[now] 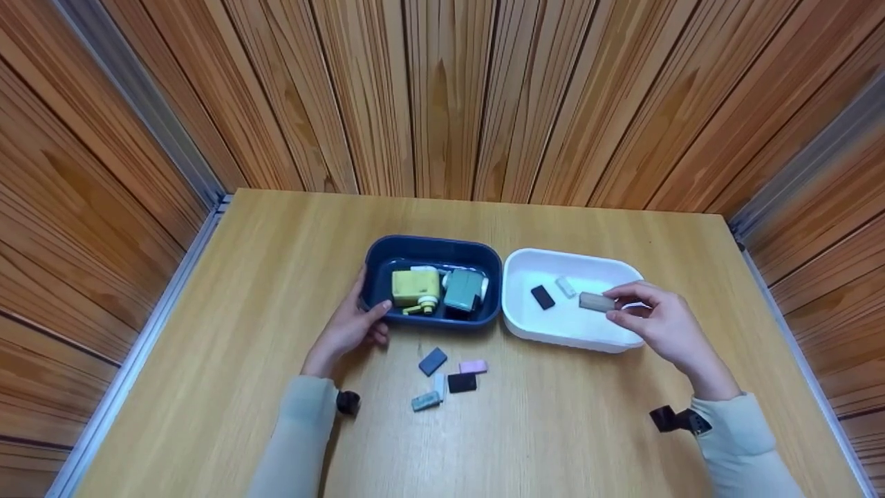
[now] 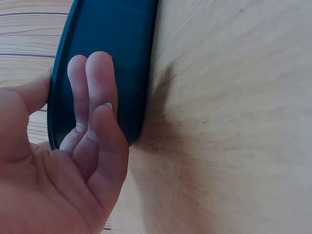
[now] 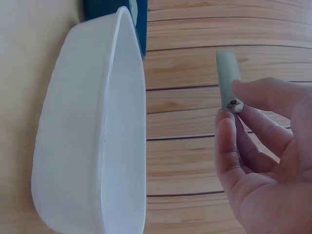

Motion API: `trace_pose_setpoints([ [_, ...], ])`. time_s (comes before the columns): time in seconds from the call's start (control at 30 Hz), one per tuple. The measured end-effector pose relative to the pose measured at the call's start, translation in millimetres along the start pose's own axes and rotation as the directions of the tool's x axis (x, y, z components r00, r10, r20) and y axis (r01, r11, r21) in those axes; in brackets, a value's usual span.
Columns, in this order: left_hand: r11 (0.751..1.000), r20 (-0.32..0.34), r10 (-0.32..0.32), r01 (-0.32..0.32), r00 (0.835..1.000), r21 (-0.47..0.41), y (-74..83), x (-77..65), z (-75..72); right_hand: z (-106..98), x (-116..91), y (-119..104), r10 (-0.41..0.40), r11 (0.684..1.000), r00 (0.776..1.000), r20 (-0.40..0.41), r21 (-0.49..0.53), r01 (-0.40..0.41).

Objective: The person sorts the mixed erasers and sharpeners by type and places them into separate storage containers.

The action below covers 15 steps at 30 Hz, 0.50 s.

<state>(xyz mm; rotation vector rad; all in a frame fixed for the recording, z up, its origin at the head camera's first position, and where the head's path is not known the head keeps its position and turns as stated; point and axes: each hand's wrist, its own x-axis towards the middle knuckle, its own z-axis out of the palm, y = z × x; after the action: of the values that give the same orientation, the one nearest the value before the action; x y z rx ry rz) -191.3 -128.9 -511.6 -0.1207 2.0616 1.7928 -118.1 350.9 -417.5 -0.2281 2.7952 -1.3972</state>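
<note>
The person's right hand [image 1: 657, 322], I see, pinches a small grey rectangular block [image 1: 595, 302] between thumb and fingers, above a white rounded-rectangular tub [image 1: 553, 325]. The left hand [image 1: 351, 325] clasps a navy rounded-rectangular tub [image 1: 432, 247], thumb over the rim, fingers outside.

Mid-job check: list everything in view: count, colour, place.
Table: 1, light wood, centre
Wall panels: several, brown wood, around it
Metal rails: several, grey, along edges
Navy tub: 1, dark blue, on table
White tub: 1, white, right of it
Yellow object, teal object: 1 each, in navy tub
Black block, whitish block: 1 each, in white tub
Loose blocks: 5; blue, pink, black, white, teal; on table, near side
Grey block: 1, grey, above white tub
Wrist devices: 2, black, at wrists
Sleeves: 2, pale, on forearms
Left hand: 1, gripping navy tub
Right hand: 1, pinching grey block
</note>
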Motion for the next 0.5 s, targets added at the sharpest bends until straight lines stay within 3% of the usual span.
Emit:
trace_pose_setpoints([
  [0.5,1.000,-0.004,-0.017,0.017,1.000,-0.017,0.3,-0.6,0.1,-20,26,11,0.152,0.988,0.987,0.060,-0.033,-0.151],
])
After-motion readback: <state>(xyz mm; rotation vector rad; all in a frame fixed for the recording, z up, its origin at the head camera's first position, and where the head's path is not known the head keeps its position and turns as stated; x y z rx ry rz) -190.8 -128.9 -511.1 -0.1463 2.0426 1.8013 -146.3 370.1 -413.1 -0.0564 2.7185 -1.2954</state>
